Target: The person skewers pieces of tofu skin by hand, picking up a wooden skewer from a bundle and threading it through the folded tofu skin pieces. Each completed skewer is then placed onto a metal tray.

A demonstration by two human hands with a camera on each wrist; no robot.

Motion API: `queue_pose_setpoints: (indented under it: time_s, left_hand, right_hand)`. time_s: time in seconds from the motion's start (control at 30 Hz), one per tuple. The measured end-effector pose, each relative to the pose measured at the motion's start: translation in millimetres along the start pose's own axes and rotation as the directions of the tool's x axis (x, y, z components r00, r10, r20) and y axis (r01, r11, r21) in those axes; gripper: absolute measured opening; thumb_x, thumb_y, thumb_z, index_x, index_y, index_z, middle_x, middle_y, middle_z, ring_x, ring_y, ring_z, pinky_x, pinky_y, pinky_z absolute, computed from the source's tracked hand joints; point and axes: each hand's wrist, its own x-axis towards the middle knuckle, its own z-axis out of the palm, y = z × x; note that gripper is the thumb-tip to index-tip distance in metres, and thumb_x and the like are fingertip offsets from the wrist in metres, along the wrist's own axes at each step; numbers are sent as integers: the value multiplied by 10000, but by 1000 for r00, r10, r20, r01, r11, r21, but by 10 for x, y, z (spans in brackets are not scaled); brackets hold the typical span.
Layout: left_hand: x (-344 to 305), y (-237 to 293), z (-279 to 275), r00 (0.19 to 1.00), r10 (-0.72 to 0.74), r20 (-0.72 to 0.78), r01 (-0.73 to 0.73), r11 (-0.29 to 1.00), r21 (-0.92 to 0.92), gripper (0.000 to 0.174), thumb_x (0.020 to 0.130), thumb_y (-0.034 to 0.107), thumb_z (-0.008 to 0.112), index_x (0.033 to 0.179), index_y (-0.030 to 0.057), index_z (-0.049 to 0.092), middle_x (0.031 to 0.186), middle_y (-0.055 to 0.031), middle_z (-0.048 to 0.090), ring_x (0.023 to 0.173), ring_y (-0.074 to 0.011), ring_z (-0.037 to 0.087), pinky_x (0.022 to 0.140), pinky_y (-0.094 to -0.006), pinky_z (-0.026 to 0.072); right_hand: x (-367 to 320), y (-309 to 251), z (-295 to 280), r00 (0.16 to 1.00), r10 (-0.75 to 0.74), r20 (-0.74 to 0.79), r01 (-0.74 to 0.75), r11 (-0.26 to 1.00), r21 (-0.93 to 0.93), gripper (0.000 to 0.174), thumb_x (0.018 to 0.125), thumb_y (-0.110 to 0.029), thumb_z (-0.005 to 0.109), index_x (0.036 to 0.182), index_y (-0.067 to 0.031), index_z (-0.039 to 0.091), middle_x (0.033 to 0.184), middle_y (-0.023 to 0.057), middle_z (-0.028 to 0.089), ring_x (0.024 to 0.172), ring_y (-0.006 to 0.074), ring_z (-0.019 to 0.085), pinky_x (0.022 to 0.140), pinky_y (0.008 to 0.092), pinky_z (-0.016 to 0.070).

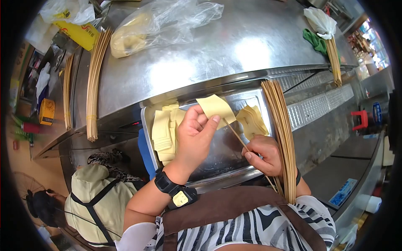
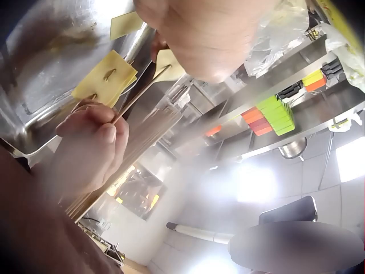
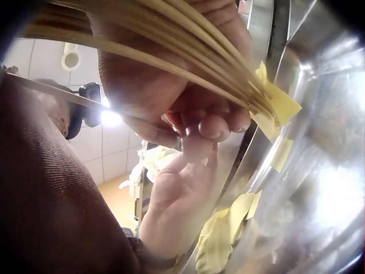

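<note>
My left hand [image 1: 196, 134] pinches a thin yellow tofu sheet [image 1: 217, 108] between thumb and fingers over a metal tray [image 1: 217, 167]. A thin wooden skewer [image 1: 239, 139] runs from the sheet's lower edge to my right hand [image 1: 266, 155], which grips it with curled fingers and thumb. Beside that hand stands a thick bundle of skewers [image 1: 279, 125], overlapping the wrist. In the tray, stacked tofu sheets [image 1: 162, 136] lie at the left; at the right are folded sheets [image 1: 252, 120], pierced by skewers in the left wrist view.
A steel counter [image 1: 205, 62] stretches beyond the tray, with a clear plastic bag [image 1: 155, 27] on it. More skewer bundles [image 1: 96, 83] lie at the left; another, bagged at its top [image 1: 332, 54], is at the far right. Another person [image 1: 94, 201] is close at my left.
</note>
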Motion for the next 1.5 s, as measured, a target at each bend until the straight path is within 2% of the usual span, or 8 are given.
queue_pose_setpoints:
  time_s: [0.17, 0.43, 0.7, 0.87, 0.93, 1.1, 1.23, 1.5]
  left_hand:
    - [92, -55, 40, 988, -36, -152, 24, 996, -81, 400, 944, -1, 570, 1313, -6, 416, 1144, -113, 658, 934, -120, 634, 775, -251, 498]
    - [108, -47, -65, 952, -293, -82, 281, 950, -134, 354, 916, 36, 641, 1264, -1, 585, 844, 18, 663, 804, -56, 610, 717, -208, 477]
    - [-96, -91, 81, 951, -302, -64, 286, 941, -179, 377, 932, 37, 626, 1295, -32, 547, 991, -40, 688, 872, -91, 640, 755, -231, 501]
    - [-82, -76, 123, 961, -272, -53, 258, 949, -183, 412, 959, 57, 603, 1335, -62, 485, 1045, -78, 681, 880, -86, 623, 775, -250, 505]
    - [0, -8, 165, 950, -276, -145, 206, 905, -373, 426, 963, 62, 597, 1346, -63, 460, 1047, -99, 683, 908, -115, 644, 824, -289, 524]
    - [85, -93, 35, 959, -263, -108, 211, 912, -351, 316, 965, 60, 590, 1250, -50, 513, 1036, -107, 691, 934, -140, 659, 844, -309, 537]
    - [58, -75, 13, 969, -231, -89, 206, 952, -226, 212, 959, 51, 600, 1145, -37, 546, 1021, -120, 692, 912, -142, 663, 807, -289, 547]
    - [-97, -35, 124, 953, -302, -3, 295, 934, -202, 348, 945, 32, 617, 1236, -47, 443, 1058, -142, 686, 916, -153, 667, 787, -289, 561]
  right_hand:
    - [-1, 18, 13, 1000, -2, 2, 2, 1000, 5, 102, 866, -88, 581, 801, -16, 614, 666, 134, 559, 642, 318, 568, 613, 408, 441]
    - [-11, 18, 7, 1000, 19, -7, -19, 1000, 14, 105, 875, -93, 578, 810, -19, 614, 673, 131, 564, 639, 318, 567, 618, 410, 442]
    - [-21, 67, 39, 999, -3, -44, 4, 1000, 27, 145, 884, -97, 553, 816, -5, 642, 616, 65, 564, 611, 250, 549, 605, 373, 431]
    - [-27, 62, 21, 999, 29, -20, -29, 999, 37, 104, 879, -98, 577, 817, -24, 615, 677, 127, 564, 645, 317, 567, 619, 408, 441]
    - [-28, 59, 21, 1000, 26, -18, -25, 999, 32, 106, 881, -100, 577, 819, -24, 616, 679, 127, 565, 649, 316, 569, 620, 408, 443]
    - [-28, 73, 44, 999, 3, -37, -3, 1000, 18, 151, 900, -104, 553, 828, -10, 647, 617, 58, 577, 616, 240, 555, 608, 366, 433]
    - [-25, 45, 30, 999, 44, -19, -43, 998, 40, 110, 883, -103, 573, 824, -24, 621, 683, 126, 571, 651, 313, 572, 622, 408, 446]
    - [-12, 26, 12, 998, 45, -38, -44, 999, 25, 108, 880, -100, 579, 817, -20, 615, 686, 130, 567, 652, 318, 570, 620, 410, 442]
